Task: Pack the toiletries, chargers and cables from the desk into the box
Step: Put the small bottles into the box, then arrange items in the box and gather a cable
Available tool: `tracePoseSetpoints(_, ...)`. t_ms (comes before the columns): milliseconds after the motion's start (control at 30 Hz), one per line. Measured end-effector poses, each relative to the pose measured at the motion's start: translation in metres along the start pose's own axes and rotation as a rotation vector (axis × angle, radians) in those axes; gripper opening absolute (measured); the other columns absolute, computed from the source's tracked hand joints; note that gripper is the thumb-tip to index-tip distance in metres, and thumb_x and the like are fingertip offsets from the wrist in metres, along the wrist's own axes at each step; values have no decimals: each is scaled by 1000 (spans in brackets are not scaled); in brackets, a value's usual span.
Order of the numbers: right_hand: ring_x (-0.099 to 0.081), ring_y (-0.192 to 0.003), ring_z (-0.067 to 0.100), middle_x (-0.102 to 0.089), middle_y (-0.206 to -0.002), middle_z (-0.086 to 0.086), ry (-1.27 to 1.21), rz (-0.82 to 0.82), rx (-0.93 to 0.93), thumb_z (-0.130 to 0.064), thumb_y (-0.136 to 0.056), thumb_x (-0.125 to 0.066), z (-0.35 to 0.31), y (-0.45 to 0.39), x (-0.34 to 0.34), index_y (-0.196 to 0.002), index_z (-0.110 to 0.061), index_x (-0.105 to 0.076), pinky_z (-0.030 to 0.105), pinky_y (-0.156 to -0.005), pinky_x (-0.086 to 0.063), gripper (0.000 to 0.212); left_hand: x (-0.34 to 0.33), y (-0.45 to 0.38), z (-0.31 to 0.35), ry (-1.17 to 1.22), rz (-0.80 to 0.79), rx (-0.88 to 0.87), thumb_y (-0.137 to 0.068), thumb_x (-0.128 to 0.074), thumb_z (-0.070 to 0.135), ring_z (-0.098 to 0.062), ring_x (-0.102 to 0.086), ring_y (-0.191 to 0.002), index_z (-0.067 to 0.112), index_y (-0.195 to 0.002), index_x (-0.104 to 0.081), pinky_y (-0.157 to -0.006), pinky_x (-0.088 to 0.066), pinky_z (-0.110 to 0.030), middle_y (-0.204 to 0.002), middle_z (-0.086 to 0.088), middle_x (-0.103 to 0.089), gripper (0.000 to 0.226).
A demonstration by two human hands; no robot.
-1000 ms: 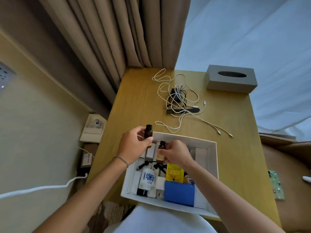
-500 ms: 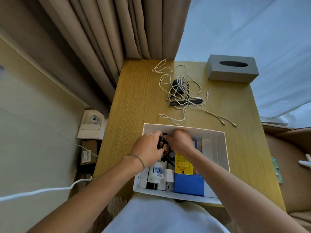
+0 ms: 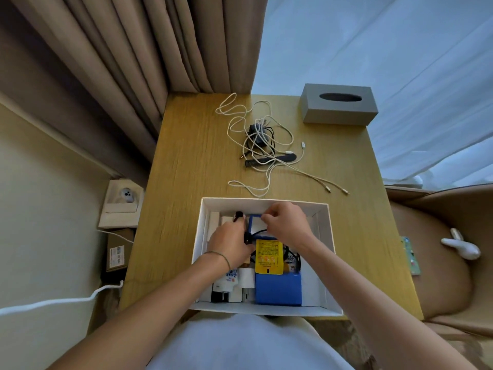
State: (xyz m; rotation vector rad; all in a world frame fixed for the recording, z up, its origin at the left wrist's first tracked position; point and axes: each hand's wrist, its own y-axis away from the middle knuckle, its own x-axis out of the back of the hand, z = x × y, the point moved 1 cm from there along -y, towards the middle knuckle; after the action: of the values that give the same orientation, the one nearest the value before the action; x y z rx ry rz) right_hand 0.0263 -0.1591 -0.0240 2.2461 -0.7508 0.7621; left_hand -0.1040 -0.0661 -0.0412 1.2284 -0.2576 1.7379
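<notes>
Hands work inside the white cardboard box [image 3: 323, 252] at the near edge of the wooden desk [image 3: 192, 161]. We see our left hand [image 3: 229, 243] curled round a small dark bottle [image 3: 238, 216] in the far left part of the box, and our right hand [image 3: 286, 222] pinching the rim of a blue-edged white case [image 3: 254, 222] just beside it. Farther off on the desk lie tangled white cables [image 3: 262, 145] with a black charger [image 3: 257, 130]; a grey tissue box [image 3: 340, 104] sits far right.

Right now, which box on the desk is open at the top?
The white cardboard box nearest the person, holding toiletries; the grey tissue box has only a slot.
</notes>
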Motion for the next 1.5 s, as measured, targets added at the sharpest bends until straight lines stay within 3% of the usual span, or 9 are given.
tracePoseSetpoints(167, -69, -71, 12, -72, -78, -5, -87, 18, 61, -26, -95, -62, -10, 5, 29, -97, -20, -76, 27, -63, -56, 16, 17, 4, 14, -104, 118, -82, -91, -63, 45, -19, -63, -76, 26, -91, -54, -61, -46, -30, -84, 3, -66, 21)
tracePoseSetpoints(333, -67, -60, 12, -72, -65, -4, -157, 135, 88, -21, -93, -61, -14, -14, 78, -91, -21, -77, 30, -58, -55, 17, 60, -10, 39, 27, 272, -194, -93, -60, 31, -8, -54, -61, 27, -95, -62, -51, -39, -24, -67, 10, -58, 5)
tracePoseSetpoints(500, -64, -56, 6, -72, -66, -2, -214, 174, 54, -17, -93, -62, 3, -56, 108, -91, -16, -77, 30, -61, -57, 15, 86, -58, 59, -20, 269, -226, -93, -57, 22, -11, -58, -71, 23, -99, -66, -59, -49, -27, -83, 8, -63, 10)
tracePoseSetpoints(667, -70, -75, 14, -75, -81, 0, -85, 131, 36, -14, -92, -61, 20, -117, 103, -95, -14, -78, 39, -76, -61, 17, 84, -110, 70, -89, 182, -202, -94, -57, 22, -7, -59, -77, 27, -100, -65, -64, -51, -22, -88, 8, -64, 10)
tracePoseSetpoints(833, -68, -87, 20, -76, -101, 2, 130, 89, 91, -11, -88, -58, 24, -174, 77, -102, -18, -75, 29, -71, -50, 24, 74, -140, 75, -122, 160, -155, -93, -59, 24, -9, -60, -82, 28, -103, -65, -72, -57, -30, -94, 7, -64, 13)
tracePoseSetpoints(1067, -69, -82, 25, -70, -87, 4, 389, 42, 187, -14, -91, -55, 34, -211, 58, -87, -17, -69, 34, -67, -55, 15, 71, -155, 64, -62, 211, -124, -93, -60, 26, -3, -58, -87, 33, -105, -65, -74, -54, -25, -96, 13, -63, 16)
tracePoseSetpoints(1233, -55, -87, 11, -66, -92, -6, 149, 206, 349, -29, -90, -73, 20, -202, 81, -94, -25, -79, 26, -76, -42, 9, 89, -164, 71, -20, 270, -186, -94, -62, 22, -2, -58, -99, 30, -113, -65, -82, -55, -23, -109, 13, -64, 21)
tracePoseSetpoints(1333, -64, -79, 3, -76, -94, -7, -36, 172, 399, -26, -91, -73, -7, -186, 110, -102, -21, -80, 23, -76, -54, 13, 112, -169, 81, 21, 342, -231, -93, -62, 20, -8, -54, -114, 27, -123, -62, -92, -53, -30, -121, 10, -62, 31)
tracePoseSetpoints(1500, -68, -72, 2, -78, -84, -9, -144, 160, 531, -23, -91, -73, -58, -150, 156, -95, -23, -80, 23, -66, -53, 9, 163, -169, 108, -48, 323, -388, -88, -70, 35, -15, -43, -135, 26, -135, -57, -114, -37, -38, -142, 5, -55, 50)
